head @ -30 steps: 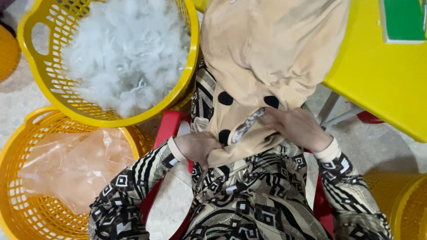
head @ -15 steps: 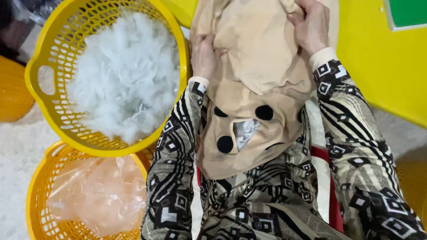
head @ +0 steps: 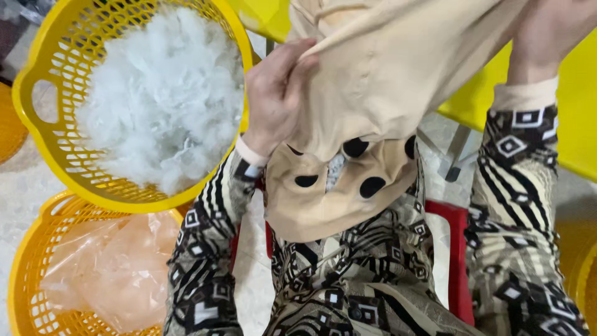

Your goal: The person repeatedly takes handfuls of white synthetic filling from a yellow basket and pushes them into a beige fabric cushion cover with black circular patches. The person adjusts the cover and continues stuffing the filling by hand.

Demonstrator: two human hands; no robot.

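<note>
Grip of left hand (head: pixel 277 93): fingers pinched shut on beige fabric skin (head: pixel 385 81), held up over lap. Right hand (head: pixel 547 31) mostly out of frame, closure unreadable. Yellow basket (head: pixel 37 155) of white stuffing (head: pixel 161 99) just left; second basket (head: pixel 25 261) holds plastic bag (head: pixel 112 267).

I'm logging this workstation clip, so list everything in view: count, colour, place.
fabric cover: one, beige with black spots at its lower end, hanging over the lap, held by both hands
basket of stuffing: one, yellow, upper left
white fibre stuffing: one heap, inside that basket
basket with plastic bags: one, yellow-orange, lower left
plastic bags: clear, count unclear, inside the lower basket
table: one, yellow, right
stool: one, red, under the person
sleeves: two, black-and-cream patterned
left hand: gripping the cover's edge
right hand: gripping the cover, top right
</note>
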